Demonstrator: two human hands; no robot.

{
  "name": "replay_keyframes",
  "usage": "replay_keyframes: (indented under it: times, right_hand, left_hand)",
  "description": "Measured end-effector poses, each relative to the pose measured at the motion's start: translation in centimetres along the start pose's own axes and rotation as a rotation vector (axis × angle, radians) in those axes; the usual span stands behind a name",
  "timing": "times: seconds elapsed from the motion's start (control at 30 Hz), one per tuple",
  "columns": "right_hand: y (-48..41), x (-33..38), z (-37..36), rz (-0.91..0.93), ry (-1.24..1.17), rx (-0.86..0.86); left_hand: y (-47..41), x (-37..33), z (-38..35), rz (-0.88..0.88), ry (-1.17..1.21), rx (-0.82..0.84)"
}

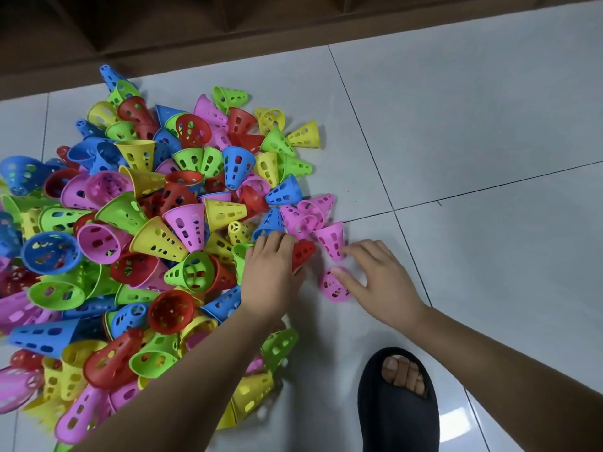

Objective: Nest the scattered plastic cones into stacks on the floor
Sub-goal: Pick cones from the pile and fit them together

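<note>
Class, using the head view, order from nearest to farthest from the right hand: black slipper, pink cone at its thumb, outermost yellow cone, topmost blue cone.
1. Pink cone, touched by the right hand.
2. Black slipper, below the hand.
3. Yellow cone, pile's far edge.
4. Blue cone, top left.

Pale tiled floor [489, 109], heap of coloured cones [156, 236], one dark slipper [391, 422]

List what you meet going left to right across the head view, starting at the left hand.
left hand → red cone it grips → pink cone lying by the thumb → right hand → bare floor tile
</note>
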State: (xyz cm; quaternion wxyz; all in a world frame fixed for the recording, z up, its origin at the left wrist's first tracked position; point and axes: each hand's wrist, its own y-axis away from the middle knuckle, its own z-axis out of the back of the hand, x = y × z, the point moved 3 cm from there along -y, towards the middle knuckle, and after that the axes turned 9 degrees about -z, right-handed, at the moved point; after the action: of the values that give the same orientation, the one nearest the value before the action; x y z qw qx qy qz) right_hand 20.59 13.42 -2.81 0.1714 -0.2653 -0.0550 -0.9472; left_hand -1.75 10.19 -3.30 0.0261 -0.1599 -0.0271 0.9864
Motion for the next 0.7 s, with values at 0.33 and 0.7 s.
replay_keyframes:
  times: [0.33, 0.7]
  right_hand:
    - [-6.5, 0.1, -2.4, -0.307, -0.001, 0.145]
    - [-5.5, -1.9, -1.5, -0.346, -0.210, 0.147]
  left_hand:
    - [-1.2, -0.1, -1.6, 0.001, -0.076, 0.078]
    - [-0.4, -0.6, 1.7, 0.079, 0.263, -0.014]
